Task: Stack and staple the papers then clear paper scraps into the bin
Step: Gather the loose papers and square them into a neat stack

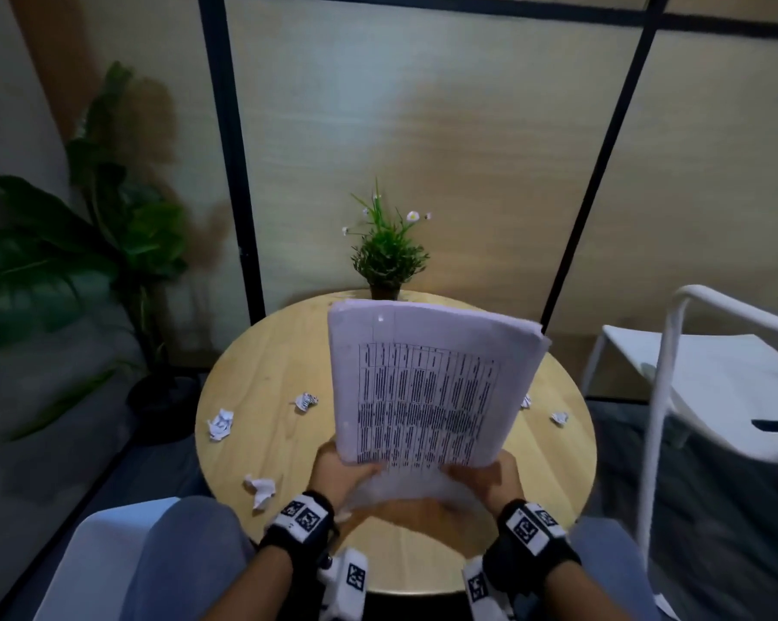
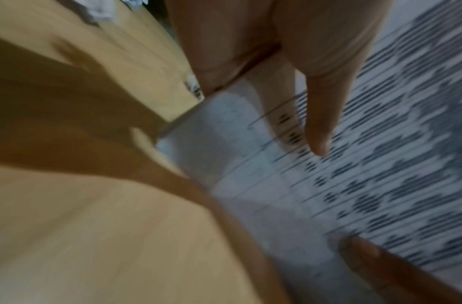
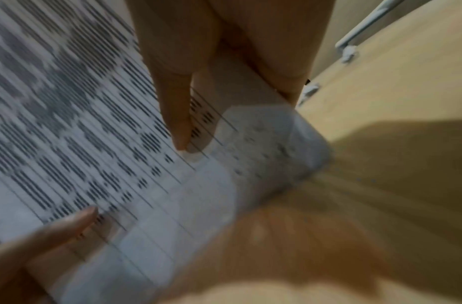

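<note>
A thick stack of printed papers (image 1: pixel 427 387) stands tilted upright above the round wooden table (image 1: pixel 261 369), its lower edge blurred near the tabletop. My left hand (image 1: pixel 344 470) grips the stack's bottom left corner, thumb on the printed face (image 2: pixel 318 131). My right hand (image 1: pixel 486 479) grips the bottom right corner, thumb on the print (image 3: pixel 178 127). Crumpled paper scraps lie on the table: two at the left (image 1: pixel 220 424) (image 1: pixel 305 401), one at the near left (image 1: pixel 261 488), two at the right (image 1: pixel 559 417) (image 1: pixel 525 401). No stapler or bin shows.
A small potted plant (image 1: pixel 387 253) stands at the table's far edge. A white chair (image 1: pixel 714 387) with a dark object (image 1: pixel 775 426) on its seat is at the right. A large leafy plant (image 1: pixel 87 244) is at the left. My knees flank the table's near edge.
</note>
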{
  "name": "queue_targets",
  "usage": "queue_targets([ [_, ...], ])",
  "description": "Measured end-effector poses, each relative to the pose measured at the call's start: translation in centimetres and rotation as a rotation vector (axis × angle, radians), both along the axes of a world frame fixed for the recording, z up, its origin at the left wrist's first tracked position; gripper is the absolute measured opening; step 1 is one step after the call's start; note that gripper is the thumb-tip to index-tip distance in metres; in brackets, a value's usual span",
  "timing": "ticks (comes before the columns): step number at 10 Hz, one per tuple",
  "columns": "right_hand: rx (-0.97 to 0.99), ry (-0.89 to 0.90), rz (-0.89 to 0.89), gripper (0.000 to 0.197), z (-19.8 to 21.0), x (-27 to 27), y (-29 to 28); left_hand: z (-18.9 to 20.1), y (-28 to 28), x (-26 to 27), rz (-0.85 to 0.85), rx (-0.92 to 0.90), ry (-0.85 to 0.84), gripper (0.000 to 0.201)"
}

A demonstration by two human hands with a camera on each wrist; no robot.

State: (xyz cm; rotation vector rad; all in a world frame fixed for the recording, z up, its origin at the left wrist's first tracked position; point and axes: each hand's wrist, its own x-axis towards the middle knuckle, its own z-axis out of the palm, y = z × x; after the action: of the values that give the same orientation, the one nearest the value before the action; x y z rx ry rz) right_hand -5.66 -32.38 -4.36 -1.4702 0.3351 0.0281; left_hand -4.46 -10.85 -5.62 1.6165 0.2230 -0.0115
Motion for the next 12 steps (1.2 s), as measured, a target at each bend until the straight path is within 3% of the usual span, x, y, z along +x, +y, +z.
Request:
queue_targets([
  [1,-0.313,0.054,0.025,0.035,-1.2,-0.3,0.2,-0.8,-0.4,-0.6,-0.056,0.011,0.109,0.017],
  [2,-0.256,-0.001,-0.04,0.023,0.1,0.2,0.0,-0.4,-0.3,-0.1,0.012,0.048,0.113,0.025],
  [3,-0.286,0.045,-0.04,0.02,-0.5,-0.7,0.1,-1.0,-0.3,-0.5,0.006,0.076,0.198,0.031],
  [4,-0.188,0.132,-0.088,0.016,-1.0,-1.9,0.8,-1.6,-0.8,-1.0,-0.014,0.101,0.202,0.029],
  [5,-0.343,0.049,-0.119,0.015,-1.2,-0.2,0.6,-0.2,-1.0,-0.3,0.04,0.06,0.077,0.025],
  [6,-0.438,0.029,-0.094,0.029,-0.4,0.4,0.6,1.2,-0.8,0.0,-0.018,0.017,0.048,0.031],
  [7,-0.605,0.118,-0.014,0.04,-1.5,-0.1,0.6,-0.5,-0.3,-0.3,-0.064,0.053,0.102,0.041],
  [8,-0.65,0.261,0.099,0.045,-2.2,-1.7,1.0,-1.8,-0.7,-2.3,-0.066,0.056,0.207,0.048],
  [9,-0.741,0.134,-0.065,0.03,2.7,-3.6,3.1,-0.5,-0.4,-2.2,-0.035,-0.16,0.208,0.008],
  [10,-0.98,0.132,-0.25,0.017,9.8,-5.0,5.1,3.2,-0.4,-0.8,-0.053,-0.262,-0.032,0.026],
  [11,-0.799,0.243,-0.165,0.029,12.3,-6.0,3.6,7.4,-0.3,-0.2,-0.076,-0.287,-0.177,0.018],
  [12,-0.626,-0.024,0.142,0.04,9.6,-3.0,0.2,6.9,-0.1,0.5,-0.029,-0.22,-0.146,0.026],
])
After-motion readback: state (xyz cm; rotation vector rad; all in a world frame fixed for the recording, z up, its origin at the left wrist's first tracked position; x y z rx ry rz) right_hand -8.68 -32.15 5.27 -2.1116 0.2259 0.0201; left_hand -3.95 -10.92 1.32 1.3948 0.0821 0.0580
